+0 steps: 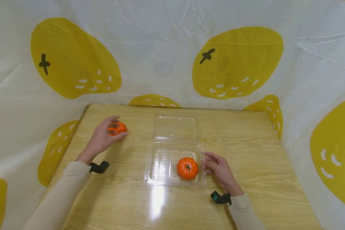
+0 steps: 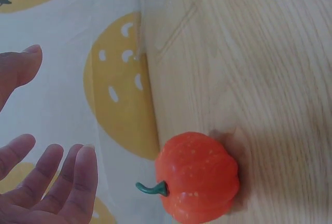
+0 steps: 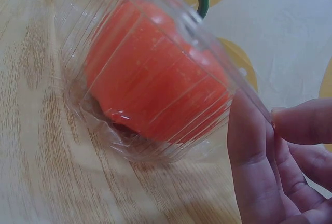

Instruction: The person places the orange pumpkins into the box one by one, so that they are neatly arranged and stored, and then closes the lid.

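Observation:
On the left of the table, my left hand (image 1: 104, 134) hovers by a small orange pumpkin (image 1: 120, 127), fingers spread and partly covering it in the head view. The left wrist view has this pumpkin (image 2: 197, 177) lying on the wood, its green stem pointing toward the fingers, with a gap between. A clear plastic clamshell container (image 1: 161, 171) lies unfolded at the middle. Inside its base, toward the right, sits a second orange pumpkin (image 1: 187, 168). My right hand (image 1: 219, 167) pinches the container's right rim between thumb and fingers, as the right wrist view shows.
The clear lid (image 1: 176, 127) lies folded back behind the base. A wood-grain table (image 1: 235, 137) carries everything, and a white curtain with yellow fruit prints (image 1: 161, 57) encloses it at the back and sides.

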Demonstrator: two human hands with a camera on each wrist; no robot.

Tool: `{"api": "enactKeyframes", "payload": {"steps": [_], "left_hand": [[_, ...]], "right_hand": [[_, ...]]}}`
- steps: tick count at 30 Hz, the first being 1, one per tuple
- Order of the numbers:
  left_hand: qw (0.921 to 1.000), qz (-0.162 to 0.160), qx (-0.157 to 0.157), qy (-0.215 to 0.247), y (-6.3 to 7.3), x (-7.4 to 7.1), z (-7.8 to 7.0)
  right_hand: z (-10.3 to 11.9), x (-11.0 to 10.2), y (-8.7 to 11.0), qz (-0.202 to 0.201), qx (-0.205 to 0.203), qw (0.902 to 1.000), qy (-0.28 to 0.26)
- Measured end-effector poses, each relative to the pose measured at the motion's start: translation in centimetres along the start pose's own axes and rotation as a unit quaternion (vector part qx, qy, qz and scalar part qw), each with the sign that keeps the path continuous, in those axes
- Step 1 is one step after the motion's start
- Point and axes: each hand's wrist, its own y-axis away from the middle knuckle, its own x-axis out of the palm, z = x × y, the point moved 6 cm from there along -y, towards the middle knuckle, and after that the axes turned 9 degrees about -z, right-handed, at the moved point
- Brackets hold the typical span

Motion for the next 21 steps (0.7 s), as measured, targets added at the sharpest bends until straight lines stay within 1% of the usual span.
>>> {"api": "enactKeyframes", "payload": {"steps": [4,8,12,16,21], "left_hand": [[0.9999,0.005,-0.014,0.002,0.1,-0.5,0.7],[0.9995,0.003,-0.029,0.013,0.2,-0.9,1.3],[0.9992,-0.003,-0.034,0.019,0.2,-1.1,1.9],[0.9993,-0.010,-0.034,0.014,0.2,-1.3,2.5],[0.9989,-0.007,-0.045,0.011,0.4,-1.5,3.4]], "right_hand": [[0.2,0.0,0.2,-0.005,0.010,0.9999,0.002],[0.5,0.2,0.1,-0.004,0.008,1.0000,-0.002],[0.5,0.2,0.0,-0.003,0.006,1.0000,-0.005],[0.3,0.1,-0.1,-0.002,0.005,1.0000,-0.004],[0.2,0.1,0.0,0.002,0.003,1.0000,-0.003]]}}
